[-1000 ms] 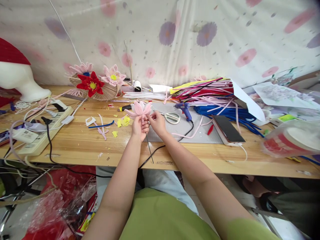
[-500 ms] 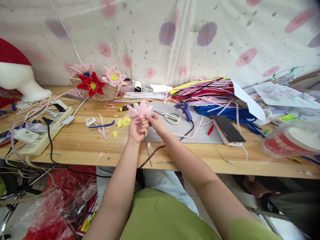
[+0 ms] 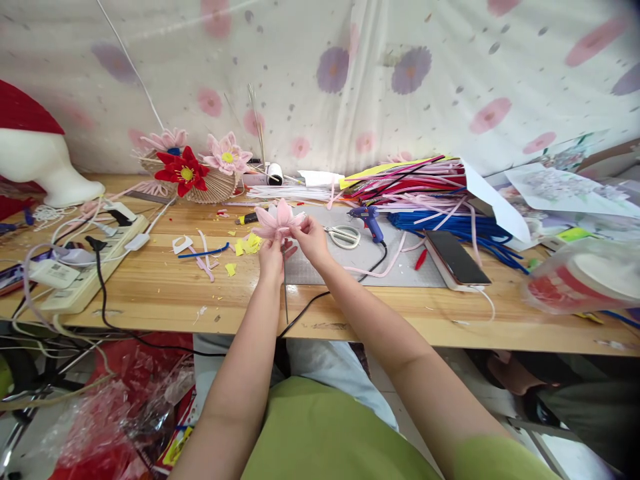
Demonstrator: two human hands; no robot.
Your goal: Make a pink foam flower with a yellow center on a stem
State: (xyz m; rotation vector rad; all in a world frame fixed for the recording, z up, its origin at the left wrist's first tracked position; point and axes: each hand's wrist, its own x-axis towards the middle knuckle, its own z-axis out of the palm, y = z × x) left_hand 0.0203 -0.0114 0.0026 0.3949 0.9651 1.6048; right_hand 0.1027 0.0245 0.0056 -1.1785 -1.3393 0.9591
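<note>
A pink pipe-cleaner flower (image 3: 278, 219) with pointed petals is held up over the table's front half. My left hand (image 3: 273, 259) is closed around its base from below, thumb up near the petals, with some fingertips showing on the right. The thin dark stem (image 3: 286, 300) hangs almost straight down from that hand. On the right side of the bloom, my right hand (image 3: 311, 239) pinches a petal between thumb and fingers. Scissors (image 3: 343, 237) with pale handles lie just beyond my right hand, on a grey cutting mat (image 3: 320, 270).
A blue glue gun (image 3: 369, 220) rests on the mat, its black cord crossing to the table's front edge. A phone (image 3: 457, 257) and a wrapped cup (image 3: 580, 277) stand right. Pipe-cleaner bundles (image 3: 415, 183) lie behind. A power strip (image 3: 95, 267) and finished flowers (image 3: 185, 172) are left.
The flower has turned in my hands, and its stem has swung from slanting right to nearly vertical. My left fingers have loosened from their wrap, and my right hand sits slightly higher.
</note>
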